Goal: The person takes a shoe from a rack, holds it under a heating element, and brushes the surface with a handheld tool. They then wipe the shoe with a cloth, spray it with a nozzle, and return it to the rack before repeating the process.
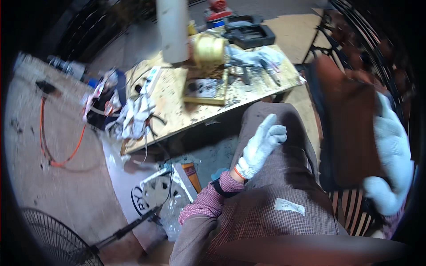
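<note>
My left hand (262,148), in a white knit glove with an orange cuff, hovers above my lap and holds nothing. Its fingers are stretched out. At the right, my right hand (392,153), gloved in white too, grips the right edge of a blurred reddish-brown slab with a dark border (350,128). That slab stands roughly upright beside my knee; its exact kind is not clear. Brown checked cloth (277,177) with a small white label covers my lap.
Ahead stands a low wooden table (177,106) bearing a shallow wooden box (204,91), a yellow spool (209,49), rags (133,115) and a black case (250,36). A pale post (173,31) rises there. A fan (53,239) is at lower left, an orange cord (57,163) on the floor.
</note>
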The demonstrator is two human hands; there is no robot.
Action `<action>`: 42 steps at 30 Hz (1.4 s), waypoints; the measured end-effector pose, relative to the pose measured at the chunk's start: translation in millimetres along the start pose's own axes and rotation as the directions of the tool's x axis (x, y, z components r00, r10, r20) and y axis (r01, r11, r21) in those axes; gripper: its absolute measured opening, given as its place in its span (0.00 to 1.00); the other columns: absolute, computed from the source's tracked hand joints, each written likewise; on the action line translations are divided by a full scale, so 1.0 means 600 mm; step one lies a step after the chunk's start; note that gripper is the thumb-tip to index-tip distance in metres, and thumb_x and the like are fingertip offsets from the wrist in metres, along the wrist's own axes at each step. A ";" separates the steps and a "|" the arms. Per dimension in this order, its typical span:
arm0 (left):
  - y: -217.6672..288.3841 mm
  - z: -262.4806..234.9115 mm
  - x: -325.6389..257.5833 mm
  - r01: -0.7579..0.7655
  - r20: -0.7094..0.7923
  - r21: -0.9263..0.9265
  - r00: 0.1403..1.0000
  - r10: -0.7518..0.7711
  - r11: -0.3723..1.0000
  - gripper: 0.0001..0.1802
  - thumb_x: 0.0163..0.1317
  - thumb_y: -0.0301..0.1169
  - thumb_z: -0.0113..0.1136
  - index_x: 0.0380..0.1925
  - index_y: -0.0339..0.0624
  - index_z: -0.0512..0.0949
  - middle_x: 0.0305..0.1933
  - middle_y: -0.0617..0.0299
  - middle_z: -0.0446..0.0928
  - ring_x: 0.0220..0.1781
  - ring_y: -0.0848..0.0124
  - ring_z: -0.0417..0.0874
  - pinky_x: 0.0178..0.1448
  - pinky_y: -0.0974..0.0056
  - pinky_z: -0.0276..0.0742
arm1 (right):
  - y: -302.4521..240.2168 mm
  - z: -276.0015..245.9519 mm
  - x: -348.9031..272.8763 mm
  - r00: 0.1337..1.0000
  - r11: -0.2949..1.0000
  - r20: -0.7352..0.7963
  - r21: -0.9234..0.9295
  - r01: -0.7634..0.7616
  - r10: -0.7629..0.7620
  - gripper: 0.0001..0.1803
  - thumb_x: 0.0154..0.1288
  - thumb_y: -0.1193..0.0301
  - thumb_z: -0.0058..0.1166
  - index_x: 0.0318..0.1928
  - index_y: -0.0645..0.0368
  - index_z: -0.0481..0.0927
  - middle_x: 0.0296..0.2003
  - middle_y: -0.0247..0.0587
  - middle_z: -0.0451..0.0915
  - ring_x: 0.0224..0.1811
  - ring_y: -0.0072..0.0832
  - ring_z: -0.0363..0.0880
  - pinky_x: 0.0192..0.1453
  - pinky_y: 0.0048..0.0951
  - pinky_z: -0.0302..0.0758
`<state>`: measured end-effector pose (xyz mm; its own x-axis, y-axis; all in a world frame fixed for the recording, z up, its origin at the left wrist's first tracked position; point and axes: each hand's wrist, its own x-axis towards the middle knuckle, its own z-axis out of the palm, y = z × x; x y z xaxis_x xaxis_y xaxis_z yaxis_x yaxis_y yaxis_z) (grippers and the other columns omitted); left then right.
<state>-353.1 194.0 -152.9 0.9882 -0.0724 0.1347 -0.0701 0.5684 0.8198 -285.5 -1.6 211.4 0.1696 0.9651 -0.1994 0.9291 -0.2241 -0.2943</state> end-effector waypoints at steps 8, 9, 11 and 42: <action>0.065 -0.134 -0.052 -0.288 -0.315 -0.681 0.945 0.085 0.674 0.45 0.74 0.68 0.37 0.79 0.51 0.59 0.81 0.56 0.60 0.80 0.57 0.64 0.82 0.49 0.61 | 0.104 0.317 0.294 0.773 0.830 -0.409 0.062 0.554 -0.485 0.19 0.51 0.66 0.66 0.39 0.68 0.82 0.44 0.55 0.81 0.54 0.54 0.83 0.69 0.57 0.78; 0.025 -0.196 -0.071 -0.256 -0.085 -0.860 0.925 0.371 0.442 0.35 0.81 0.58 0.40 0.79 0.53 0.60 0.80 0.57 0.63 0.80 0.58 0.65 0.81 0.47 0.64 | 0.103 0.306 0.312 0.726 0.786 -0.368 -0.022 0.618 -0.581 0.19 0.54 0.63 0.66 0.41 0.66 0.84 0.46 0.51 0.82 0.53 0.51 0.83 0.70 0.57 0.76; -0.012 -0.270 -0.105 -0.334 -0.253 -0.797 0.941 0.225 0.503 0.33 0.83 0.54 0.37 0.78 0.51 0.60 0.78 0.52 0.65 0.76 0.54 0.70 0.78 0.46 0.70 | 0.119 0.290 0.334 0.659 0.753 -0.435 -0.072 0.654 -0.614 0.23 0.58 0.61 0.64 0.47 0.67 0.85 0.51 0.50 0.83 0.55 0.50 0.82 0.73 0.58 0.73; 0.149 -0.179 0.006 -0.232 -0.876 -0.030 0.474 0.087 0.972 0.43 0.79 0.63 0.39 0.78 0.41 0.60 0.76 0.55 0.69 0.74 0.60 0.73 0.79 0.55 0.69 | 0.270 0.421 0.269 0.809 0.935 -0.587 0.307 0.179 0.038 0.14 0.62 0.69 0.66 0.47 0.58 0.89 0.51 0.43 0.87 0.60 0.50 0.82 0.77 0.54 0.68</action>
<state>-341.1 332.7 -138.7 0.5810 0.7333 -0.3531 -0.2938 0.5936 0.7492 -190.7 83.8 -104.6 0.3657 0.8514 0.3761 0.7977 -0.0784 -0.5980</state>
